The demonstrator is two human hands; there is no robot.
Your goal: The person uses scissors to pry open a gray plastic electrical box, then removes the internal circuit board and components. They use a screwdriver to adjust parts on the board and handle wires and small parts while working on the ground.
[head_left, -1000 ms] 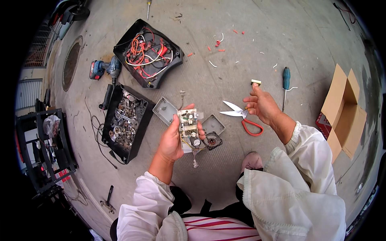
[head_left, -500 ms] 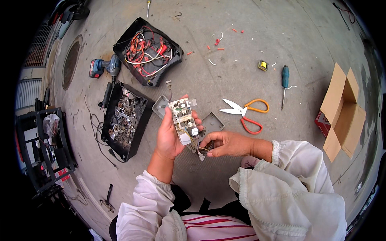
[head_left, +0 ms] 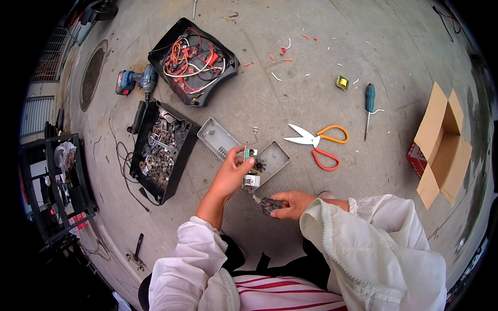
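My left hand (head_left: 232,173) is closed round a circuit board (head_left: 251,180), tilted so that a green edge and a pale metal block show. Wires run from its lower end to a small dark, squarish, fan-like part (head_left: 271,206), pinched between the thumb and fingers of my right hand (head_left: 294,205). Behind the left hand, on the ground, lie two halves of a grey plastic casing: a slotted half (head_left: 213,136) to the left and the other half (head_left: 280,154) to the right. Scissors (head_left: 310,140) with orange and red handles lie open to the right of them.
Left stand a black bin of metal parts (head_left: 184,155) and a black tray of wires (head_left: 228,78), with a cordless drill (head_left: 136,80) beside them. To the right are a screwdriver (head_left: 370,98), a small yellow transformer (head_left: 342,83) and an open cardboard box (head_left: 425,181).
My left hand has tipped the board up, bringing it lower and to the right. The right hand has moved down and now holds the dark part out. Both casing halves show more fully.
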